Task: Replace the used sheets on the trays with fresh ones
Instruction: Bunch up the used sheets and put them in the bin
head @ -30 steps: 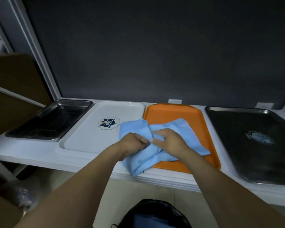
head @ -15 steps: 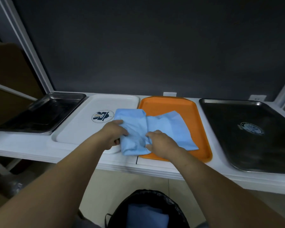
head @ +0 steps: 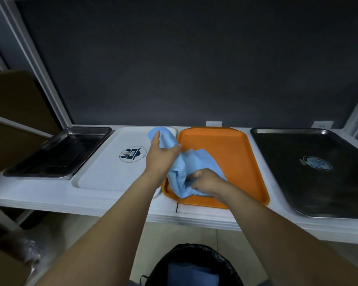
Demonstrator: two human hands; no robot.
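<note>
A light blue sheet (head: 185, 172) lies bunched across the left part of the orange tray (head: 234, 153), its far end lifted over the white tray (head: 112, 172). My left hand (head: 160, 157) holds that far end up, the thumb pinching the cloth. My right hand (head: 207, 181) grips the near end low over the orange tray's front left corner. Both metal trays, the small one (head: 58, 151) at the left and the large one (head: 310, 166) at the right, carry no sheet.
All the trays sit side by side on a white shelf (head: 50, 201) against a dark wall. A black bin (head: 192, 265) with a blue sheet inside stands on the floor below me. Brown boards lean at the left.
My left hand has moved away from me and raised its end of the sheet over the white tray's far corner. My right hand stayed near the orange tray's front, and the sheet stretched between them.
</note>
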